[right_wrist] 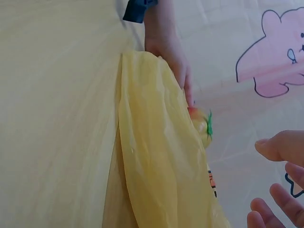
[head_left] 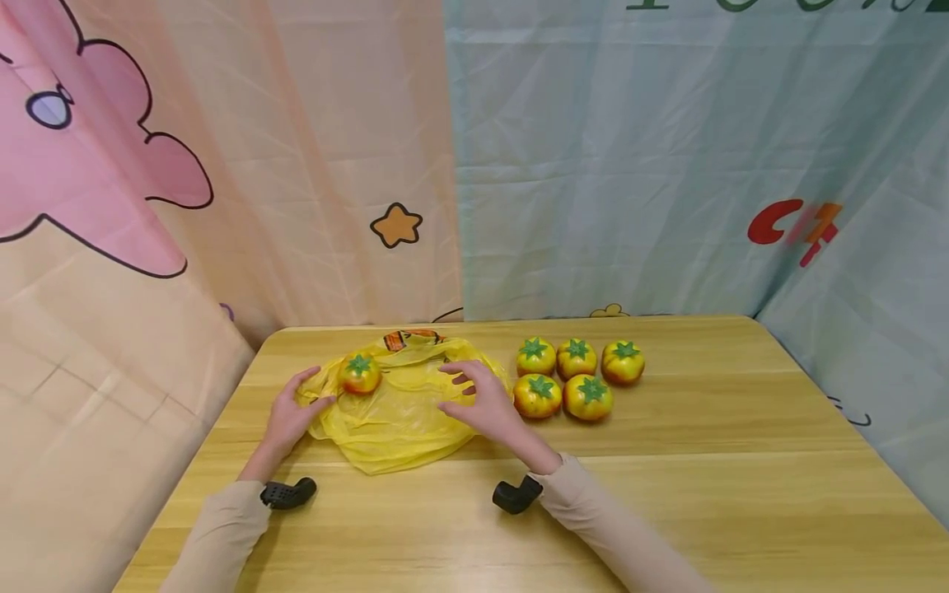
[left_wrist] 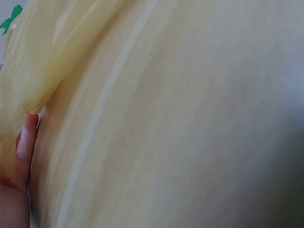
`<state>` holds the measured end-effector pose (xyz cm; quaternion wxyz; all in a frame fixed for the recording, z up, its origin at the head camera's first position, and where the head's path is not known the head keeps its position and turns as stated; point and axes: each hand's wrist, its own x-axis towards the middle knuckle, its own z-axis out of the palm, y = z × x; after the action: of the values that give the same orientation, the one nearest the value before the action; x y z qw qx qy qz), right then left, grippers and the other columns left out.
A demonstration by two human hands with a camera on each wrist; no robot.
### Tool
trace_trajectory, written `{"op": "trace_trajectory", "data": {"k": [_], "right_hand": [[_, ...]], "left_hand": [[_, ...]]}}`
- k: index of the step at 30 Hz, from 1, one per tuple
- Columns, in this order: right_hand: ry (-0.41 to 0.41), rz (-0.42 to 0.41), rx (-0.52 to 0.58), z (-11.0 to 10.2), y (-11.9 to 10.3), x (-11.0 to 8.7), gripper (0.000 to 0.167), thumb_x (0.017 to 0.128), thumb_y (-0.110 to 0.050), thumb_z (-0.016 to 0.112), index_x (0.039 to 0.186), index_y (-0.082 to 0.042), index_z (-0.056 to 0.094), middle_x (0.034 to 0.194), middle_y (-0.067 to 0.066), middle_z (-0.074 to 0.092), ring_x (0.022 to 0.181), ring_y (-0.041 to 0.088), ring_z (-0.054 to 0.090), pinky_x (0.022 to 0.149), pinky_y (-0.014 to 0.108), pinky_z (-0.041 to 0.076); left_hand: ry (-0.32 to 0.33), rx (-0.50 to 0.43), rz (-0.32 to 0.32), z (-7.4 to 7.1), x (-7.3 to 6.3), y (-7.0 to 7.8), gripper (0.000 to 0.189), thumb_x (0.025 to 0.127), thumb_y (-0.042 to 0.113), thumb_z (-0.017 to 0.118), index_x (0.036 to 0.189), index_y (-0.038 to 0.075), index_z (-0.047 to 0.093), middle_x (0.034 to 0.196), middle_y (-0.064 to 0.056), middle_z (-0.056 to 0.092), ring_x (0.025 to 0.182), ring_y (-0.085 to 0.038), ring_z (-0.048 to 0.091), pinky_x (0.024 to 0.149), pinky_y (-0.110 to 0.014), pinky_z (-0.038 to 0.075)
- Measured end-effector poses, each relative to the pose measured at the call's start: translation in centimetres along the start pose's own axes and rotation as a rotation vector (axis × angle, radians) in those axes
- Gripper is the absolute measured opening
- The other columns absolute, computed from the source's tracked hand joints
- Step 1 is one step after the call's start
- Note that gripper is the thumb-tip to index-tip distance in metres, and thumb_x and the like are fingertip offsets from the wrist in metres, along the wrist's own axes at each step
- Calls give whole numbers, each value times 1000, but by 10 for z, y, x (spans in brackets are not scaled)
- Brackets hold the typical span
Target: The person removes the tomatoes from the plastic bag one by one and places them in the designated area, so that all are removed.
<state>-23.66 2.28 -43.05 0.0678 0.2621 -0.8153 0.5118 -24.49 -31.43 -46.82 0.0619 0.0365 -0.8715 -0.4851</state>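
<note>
A yellow plastic bag (head_left: 404,412) lies spread on the table, its top side crumpled. One yellow-red tomato (head_left: 360,374) with a green star-shaped top sits at the bag's left part. My left hand (head_left: 292,412) is at the bag's left edge, thumb and fingers spread apart beside the tomato. In the left wrist view, a fingertip (left_wrist: 31,118) meets the hanging film of the bag. Over the bag's right part, my right hand (head_left: 485,403) hovers with fingers parted and nothing between them. The right wrist view has its thumb and fingers (right_wrist: 280,147) apart from the bag.
Several more tomatoes (head_left: 591,399) stand in two rows just right of the bag. The wooden table (head_left: 667,511) ends at a printed cloth backdrop (head_left: 593,165) behind. Each wrist carries a black device (head_left: 516,495).
</note>
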Motion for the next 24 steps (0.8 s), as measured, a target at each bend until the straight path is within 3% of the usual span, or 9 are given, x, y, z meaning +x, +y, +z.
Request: {"op": "trace_trajectory", "data": {"k": [11, 24], "right_hand": [[-103, 16, 30, 21, -10, 15, 51, 80, -16, 77, 127, -10, 58, 125, 13, 57, 108, 34, 60, 86, 44, 55], [-141, 26, 1, 34, -20, 42, 54, 80, -14, 78, 129, -11, 57, 129, 14, 57, 110, 35, 60, 91, 46, 53]], "left_hand": [[6, 12, 4, -1, 1, -3, 68, 91, 19, 66, 148, 4, 32, 155, -23, 27, 143, -40, 22, 117, -56, 21], [5, 12, 17, -1, 4, -4, 68, 91, 19, 66, 148, 3, 32, 154, -24, 27, 143, -41, 22, 117, -56, 20]]}}
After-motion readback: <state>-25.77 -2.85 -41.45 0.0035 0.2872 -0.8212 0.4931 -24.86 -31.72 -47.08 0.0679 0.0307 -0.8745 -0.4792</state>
